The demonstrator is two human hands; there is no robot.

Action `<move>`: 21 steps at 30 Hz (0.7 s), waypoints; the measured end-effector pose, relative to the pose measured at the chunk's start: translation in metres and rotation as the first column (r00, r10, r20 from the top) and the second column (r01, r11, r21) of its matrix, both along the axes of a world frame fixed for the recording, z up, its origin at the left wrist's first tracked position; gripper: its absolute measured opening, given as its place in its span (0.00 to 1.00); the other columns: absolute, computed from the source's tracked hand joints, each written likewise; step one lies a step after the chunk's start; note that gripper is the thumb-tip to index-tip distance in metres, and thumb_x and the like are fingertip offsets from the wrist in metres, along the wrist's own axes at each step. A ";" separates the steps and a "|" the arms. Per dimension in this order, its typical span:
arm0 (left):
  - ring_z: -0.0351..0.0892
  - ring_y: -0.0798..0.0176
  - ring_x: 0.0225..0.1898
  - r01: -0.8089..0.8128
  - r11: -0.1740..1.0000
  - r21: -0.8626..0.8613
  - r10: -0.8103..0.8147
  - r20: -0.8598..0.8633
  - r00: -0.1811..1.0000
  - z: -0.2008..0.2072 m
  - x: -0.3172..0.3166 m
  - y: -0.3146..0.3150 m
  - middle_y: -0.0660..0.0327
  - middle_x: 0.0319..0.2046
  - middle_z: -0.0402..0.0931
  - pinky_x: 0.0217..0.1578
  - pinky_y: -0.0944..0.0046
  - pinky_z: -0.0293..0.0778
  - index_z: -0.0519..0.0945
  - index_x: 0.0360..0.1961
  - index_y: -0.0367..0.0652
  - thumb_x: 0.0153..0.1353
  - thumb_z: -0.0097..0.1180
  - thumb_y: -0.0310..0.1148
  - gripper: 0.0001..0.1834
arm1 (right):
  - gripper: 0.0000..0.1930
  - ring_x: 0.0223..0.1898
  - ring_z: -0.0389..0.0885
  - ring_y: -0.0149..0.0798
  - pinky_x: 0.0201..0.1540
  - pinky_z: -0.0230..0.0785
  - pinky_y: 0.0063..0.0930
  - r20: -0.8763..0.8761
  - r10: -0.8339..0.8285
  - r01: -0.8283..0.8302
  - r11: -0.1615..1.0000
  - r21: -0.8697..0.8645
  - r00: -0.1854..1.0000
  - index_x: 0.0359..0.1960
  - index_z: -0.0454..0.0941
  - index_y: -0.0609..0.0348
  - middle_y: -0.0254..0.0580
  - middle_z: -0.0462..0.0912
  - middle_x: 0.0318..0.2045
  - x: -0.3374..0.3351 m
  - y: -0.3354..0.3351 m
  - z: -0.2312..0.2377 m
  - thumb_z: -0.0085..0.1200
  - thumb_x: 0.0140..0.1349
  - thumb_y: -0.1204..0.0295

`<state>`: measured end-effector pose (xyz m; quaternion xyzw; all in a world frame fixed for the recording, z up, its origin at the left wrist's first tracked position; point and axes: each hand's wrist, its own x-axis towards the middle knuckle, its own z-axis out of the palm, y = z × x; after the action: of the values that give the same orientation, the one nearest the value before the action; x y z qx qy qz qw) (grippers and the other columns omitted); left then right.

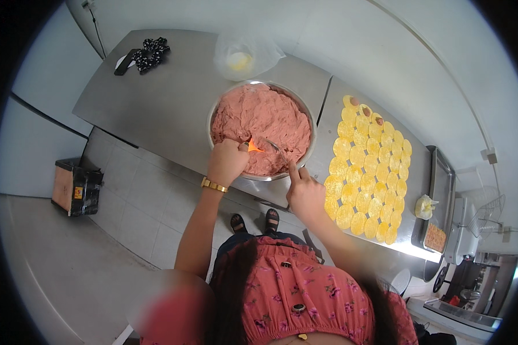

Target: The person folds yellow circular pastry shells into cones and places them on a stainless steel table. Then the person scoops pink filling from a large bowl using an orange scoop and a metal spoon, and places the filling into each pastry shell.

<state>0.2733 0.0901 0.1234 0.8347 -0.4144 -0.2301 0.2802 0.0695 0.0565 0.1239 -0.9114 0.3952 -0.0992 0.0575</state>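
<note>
A black box sat on the floor at the far left. On the metal bench, a spotted black cloth lay beside a dark, flat object. The left hand was over the near side of a round metal bowl, its fingers closed on a small orange tool. Pink meat mixture filled the bowl; a clear bag stood just behind. The right hand had its fingers wrapped around the handle of a metal utensil, its far end at the meat. Further right, yellow rounds lay in close rows, 3 along the far edge bearing dark dabs. Beyond were a small knotted bag and a tray.
</note>
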 end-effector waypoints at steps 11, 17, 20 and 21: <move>0.79 0.43 0.32 -0.026 0.999 0.038 0.033 -0.206 0.978 0.006 0.000 -0.001 0.45 0.25 0.78 0.35 0.51 0.73 0.81 0.26 0.35 0.56 0.46 0.38 0.17 | 0.31 0.22 0.79 0.44 0.21 0.71 0.35 0.064 0.064 -0.058 0.995 -0.087 0.996 0.58 0.67 0.57 0.42 0.74 0.29 -0.003 0.003 -0.016 0.48 0.45 0.78; 0.79 0.45 0.30 -0.033 0.999 0.009 0.034 -0.251 0.967 -0.003 -0.006 -0.001 0.46 0.23 0.78 0.34 0.53 0.72 0.81 0.25 0.35 0.57 0.46 0.38 0.18 | 0.34 0.21 0.77 0.45 0.21 0.71 0.37 0.078 -0.043 0.046 0.998 -0.036 0.996 0.61 0.63 0.56 0.43 0.72 0.29 -0.009 -0.003 -0.025 0.49 0.45 0.79; 0.74 0.53 0.25 -0.043 0.999 -0.030 0.032 -0.310 0.950 -0.013 -0.007 -0.001 0.51 0.19 0.74 0.28 0.56 0.67 0.79 0.23 0.34 0.58 0.46 0.38 0.17 | 0.36 0.21 0.77 0.48 0.22 0.71 0.39 0.123 -0.006 0.004 1.000 0.012 0.992 0.62 0.60 0.57 0.44 0.71 0.29 -0.002 0.008 -0.035 0.50 0.45 0.78; 0.69 0.61 0.20 -0.059 0.997 -0.054 0.038 -0.327 0.944 -0.016 -0.007 0.000 0.56 0.15 0.71 0.24 0.59 0.63 0.77 0.22 0.34 0.58 0.47 0.37 0.17 | 0.36 0.21 0.76 0.48 0.22 0.71 0.39 0.138 -0.006 0.003 1.000 0.024 0.990 0.62 0.60 0.56 0.44 0.71 0.29 -0.004 0.011 -0.036 0.50 0.45 0.79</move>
<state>0.2660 0.0898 0.1073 0.7860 -0.3489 -0.3445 0.3767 0.0657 0.0680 0.0878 -0.9008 0.3934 -0.1574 0.0954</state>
